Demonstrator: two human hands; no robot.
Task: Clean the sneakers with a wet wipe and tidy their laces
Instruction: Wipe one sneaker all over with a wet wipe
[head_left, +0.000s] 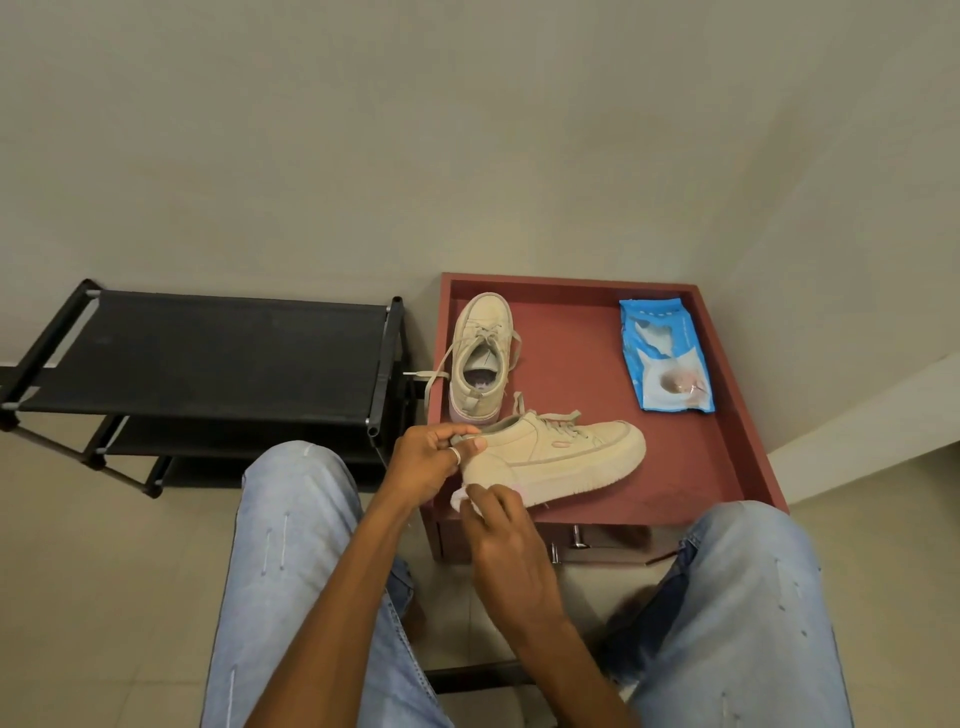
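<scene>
Wiping underway: left hand (434, 460) grips the near sneaker (571, 457) by its heel, right hand (501, 525) pinches the wet wipe (460, 499) there; next, likely toeward strokes.

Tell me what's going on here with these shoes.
A seated person is wiping a beige sneaker that is tilted onto its side at the front of the reddish table. The left hand grips its heel, and the right hand holds a white wipe against the heel's sole. The second sneaker stands behind it with loose laces, one trailing over the table's edge. A blue wipes pack lies at the back right.
</scene>
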